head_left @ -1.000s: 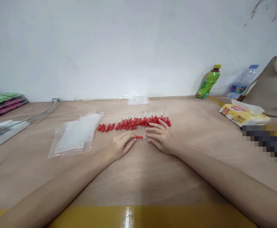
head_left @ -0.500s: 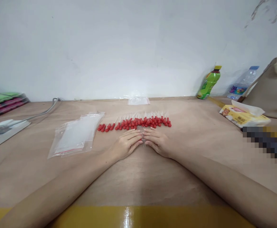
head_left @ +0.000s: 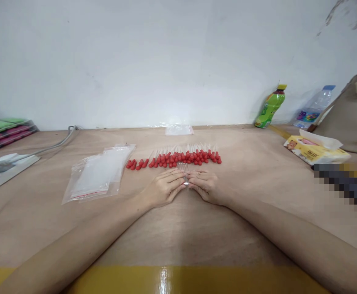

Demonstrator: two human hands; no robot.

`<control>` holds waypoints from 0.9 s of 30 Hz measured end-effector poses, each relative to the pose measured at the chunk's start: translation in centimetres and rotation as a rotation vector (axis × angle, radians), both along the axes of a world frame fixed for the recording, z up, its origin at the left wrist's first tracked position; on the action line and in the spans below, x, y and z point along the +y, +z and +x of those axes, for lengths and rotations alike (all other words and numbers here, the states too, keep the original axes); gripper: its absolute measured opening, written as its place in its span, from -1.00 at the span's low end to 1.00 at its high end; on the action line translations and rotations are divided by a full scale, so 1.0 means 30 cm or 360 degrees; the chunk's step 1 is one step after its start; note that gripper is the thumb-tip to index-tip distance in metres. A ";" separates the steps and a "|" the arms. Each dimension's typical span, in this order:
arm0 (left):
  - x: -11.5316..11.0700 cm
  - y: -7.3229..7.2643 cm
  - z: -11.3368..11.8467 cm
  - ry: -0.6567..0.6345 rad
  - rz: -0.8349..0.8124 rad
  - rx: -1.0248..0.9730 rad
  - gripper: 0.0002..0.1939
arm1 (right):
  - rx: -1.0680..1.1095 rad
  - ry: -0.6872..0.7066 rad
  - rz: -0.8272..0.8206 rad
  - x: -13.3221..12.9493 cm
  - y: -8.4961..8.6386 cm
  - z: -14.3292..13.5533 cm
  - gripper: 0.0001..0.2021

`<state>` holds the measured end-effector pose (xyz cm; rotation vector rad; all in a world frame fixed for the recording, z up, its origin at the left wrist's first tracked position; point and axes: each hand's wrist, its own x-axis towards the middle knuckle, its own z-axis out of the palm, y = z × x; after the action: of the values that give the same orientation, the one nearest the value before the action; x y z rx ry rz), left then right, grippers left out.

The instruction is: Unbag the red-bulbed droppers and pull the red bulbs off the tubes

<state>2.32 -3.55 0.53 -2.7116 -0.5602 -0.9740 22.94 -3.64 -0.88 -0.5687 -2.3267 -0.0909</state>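
From here, the left hand (head_left: 170, 186) and right hand (head_left: 204, 186), fingers bent nearly closed, partly hide slim clear tubes (head_left: 183, 167); I can't tell whether either grips any; white tissue (head_left: 322, 139) pokes from the yellow-and-white tissue pack (head_left: 313, 154)

The left hand (head_left: 166, 186) and right hand (head_left: 205, 184) have drawn closer, hiding one red bulb.

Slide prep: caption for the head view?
Left hand and right hand close together at clear tubes, near red-bulbed droppers.

Bulbs (head_left: 183, 156) red; tubes (head_left: 183, 166) colourless; bottle (head_left: 269, 109) green, cap (head_left: 281, 87) yellow; tabletop (head_left: 43, 228) brown.
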 end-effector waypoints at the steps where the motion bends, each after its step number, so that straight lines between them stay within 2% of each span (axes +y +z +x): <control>1: 0.000 0.000 0.000 0.0002 -0.0028 0.0000 -0.80 | -0.0010 -0.0004 -0.0016 0.000 0.000 0.001 -0.80; 7: -0.001 0.001 -0.003 -0.0025 -0.0205 0.0008 -0.80 | 0.0008 0.0047 -0.0022 0.007 -0.008 0.003 -0.82; 13: 0.002 -0.006 -0.017 -0.0017 -0.0262 0.0021 -0.81 | -0.0030 0.0030 -0.0031 0.000 -0.001 0.007 -0.80; 27: -0.001 -0.008 -0.031 -0.0003 -0.0136 0.0021 -0.83 | 0.0071 0.0071 0.0125 -0.002 -0.011 0.015 -0.84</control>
<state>1.41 -3.59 0.30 -2.7916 -0.6099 -0.9526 23.41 -3.69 -1.19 -0.4751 -2.2802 -0.1464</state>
